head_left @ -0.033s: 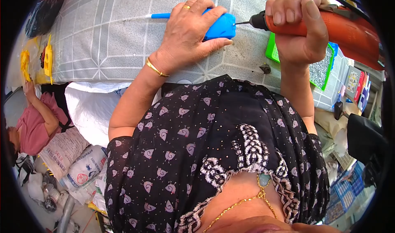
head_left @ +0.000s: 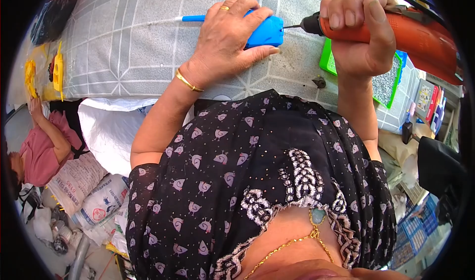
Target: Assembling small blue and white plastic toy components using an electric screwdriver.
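Blue piece (head_left: 267, 33) beneath the left hand (head_left: 228, 36)

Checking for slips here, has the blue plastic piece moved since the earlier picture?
No, the blue plastic piece shows no visible shift against the grey tablecloth's printed lines.

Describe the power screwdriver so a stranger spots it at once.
Find the grey tablecloth, then the green tray near its right end. Above that tray in the picture is the power screwdriver. Its orange-red body and black nose with a thin bit set it apart from the green tray and blue plastic piece.
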### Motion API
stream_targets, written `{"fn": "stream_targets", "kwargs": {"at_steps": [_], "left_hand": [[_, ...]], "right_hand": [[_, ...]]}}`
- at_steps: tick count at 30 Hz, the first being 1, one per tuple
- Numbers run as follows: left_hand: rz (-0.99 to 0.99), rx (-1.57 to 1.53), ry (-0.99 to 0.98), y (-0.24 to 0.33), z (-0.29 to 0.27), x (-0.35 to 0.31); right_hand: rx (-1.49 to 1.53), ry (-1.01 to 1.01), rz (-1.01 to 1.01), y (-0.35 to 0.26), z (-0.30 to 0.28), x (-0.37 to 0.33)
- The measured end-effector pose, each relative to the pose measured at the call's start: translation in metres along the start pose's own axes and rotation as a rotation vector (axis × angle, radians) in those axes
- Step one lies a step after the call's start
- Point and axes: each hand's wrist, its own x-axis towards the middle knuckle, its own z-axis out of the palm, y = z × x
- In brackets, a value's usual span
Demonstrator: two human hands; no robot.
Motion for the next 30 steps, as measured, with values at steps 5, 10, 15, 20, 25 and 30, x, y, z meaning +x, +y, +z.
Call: {"fn": "stream_targets", "kwargs": {"at_steps": [5,10,15,20,25,30], "left_hand": [[0.024,-0.029,0.003,0.000,0.000,-0.001],[0.066,-0.033,0.014,-0.003,0.002,-0.001],[0.069,-0.039,0.001,-0.003,0.001,-0.001],[0.053,-0.035,-0.012,-0.001,0.001,-0.001],[0.023,-0.047,0.111,0.003,0.002,0.000],[0.060,-0.058,0.126,0.016,-0.006,0.005]], "right_hand": [[0.028,0.081,0.032,0.004,0.010,-0.002],[-0.011,0.036,0.003,0.006,0.007,-0.003],[0.031,0.030,-0.001,-0.004,0.017,-0.004],[-1.165,0.019,0.374,-0.041,0.045,-0.002],[-1.143,0.028,0.370,-0.042,0.049,-0.002],[-1.021,0.001,0.414,-0.050,0.058,0.006]]}}
